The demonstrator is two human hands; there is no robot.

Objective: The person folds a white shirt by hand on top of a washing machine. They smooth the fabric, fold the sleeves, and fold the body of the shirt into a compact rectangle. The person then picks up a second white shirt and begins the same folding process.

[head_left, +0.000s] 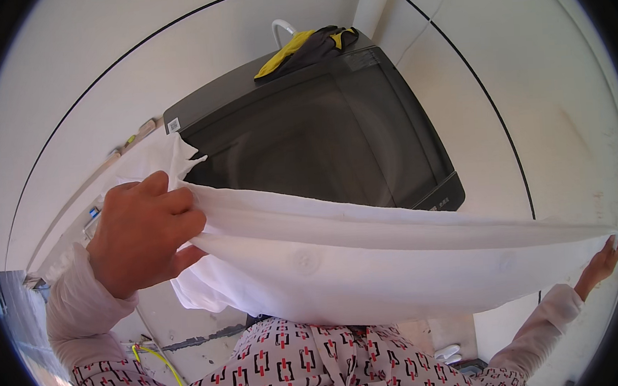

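A long white cloth [398, 258] stretches between my two hands, its upper edge pulled fairly straight and its lower part sagging in front of my body. My left hand [148, 227] is closed on one end, with loose folds and a pointed corner hanging past the fingers. At the far right my right hand [600, 268] pinches the other end with the arm held out wide. Faint round marks show on the cloth. Behind it stands a dark top-loading washing machine [298, 137] with its lid down; the cloth covers part of its front edge.
On the machine's back edge lies a crumpled yellow and dark-grey cloth [307, 51], near a white curved hose [283, 29]. Pale walls [500, 75] close in behind and to the right. Small items line a ledge at the left. A yellow hose [160, 365] is low on the left.
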